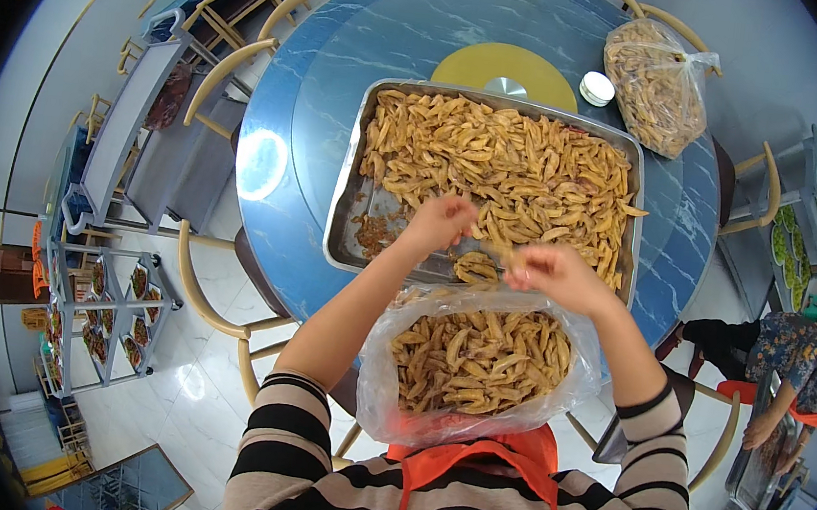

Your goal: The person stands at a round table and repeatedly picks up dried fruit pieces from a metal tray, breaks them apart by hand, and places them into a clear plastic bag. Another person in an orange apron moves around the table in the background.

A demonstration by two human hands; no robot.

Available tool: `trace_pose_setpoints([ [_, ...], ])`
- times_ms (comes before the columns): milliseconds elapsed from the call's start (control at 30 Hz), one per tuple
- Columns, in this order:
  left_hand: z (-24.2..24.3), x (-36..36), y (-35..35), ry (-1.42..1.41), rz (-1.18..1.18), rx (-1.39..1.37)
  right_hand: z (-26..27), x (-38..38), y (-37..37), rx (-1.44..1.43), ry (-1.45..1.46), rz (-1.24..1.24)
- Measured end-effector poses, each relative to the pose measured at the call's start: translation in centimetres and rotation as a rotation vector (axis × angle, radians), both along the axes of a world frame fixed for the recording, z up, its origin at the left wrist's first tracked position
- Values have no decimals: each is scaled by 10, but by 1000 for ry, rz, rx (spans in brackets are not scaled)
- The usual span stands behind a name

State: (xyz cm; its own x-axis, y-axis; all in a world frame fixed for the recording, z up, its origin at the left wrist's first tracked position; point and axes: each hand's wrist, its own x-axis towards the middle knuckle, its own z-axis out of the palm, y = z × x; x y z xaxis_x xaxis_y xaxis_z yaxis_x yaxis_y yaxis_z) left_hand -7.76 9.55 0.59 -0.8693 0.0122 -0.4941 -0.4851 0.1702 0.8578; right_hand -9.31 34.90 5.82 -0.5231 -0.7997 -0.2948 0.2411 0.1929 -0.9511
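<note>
A steel tray (347, 197) holds a thick layer of brown cooked meat pieces (500, 146) that look like wing tips. Over its near part, my left hand (445, 222) has its fingers bent together; whether anything is between them is unclear. My right hand (558, 273) pinches a blurred wing tip (501, 253) just right of it. Beneath both hands lies a small heap of wing tips (476, 267). Closer to my body, an open clear plastic bag (376, 399) contains many more of the same pieces (479, 361). Brown crumbs (375, 233) lie in the tray's near left corner.
The tray stands on a round blue marble-patterned table (320, 99). Beyond it are a gold disc (471, 62), a white round container (596, 89) and a tied bag of pieces (653, 87). Wooden chairs (191, 286) surround the table. A co-worker (796, 366) is at the right.
</note>
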Motion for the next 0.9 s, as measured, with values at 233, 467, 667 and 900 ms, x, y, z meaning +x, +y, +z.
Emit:
trace_pose_setpoints([
  [233, -31, 25, 12, 644, -1037, -933, 56, 41, 41, 191, 598, 352],
  [467, -37, 15, 16, 590, -1008, -839, 36, 36, 35, 187, 262, -89],
  [667, -21, -9, -14, -91, -440, -234, 6, 10, 24, 130, 127, -226],
  [900, -15, 8, -21, -177, 8, 495, -37, -6, -25, 276, -23, -250],
])
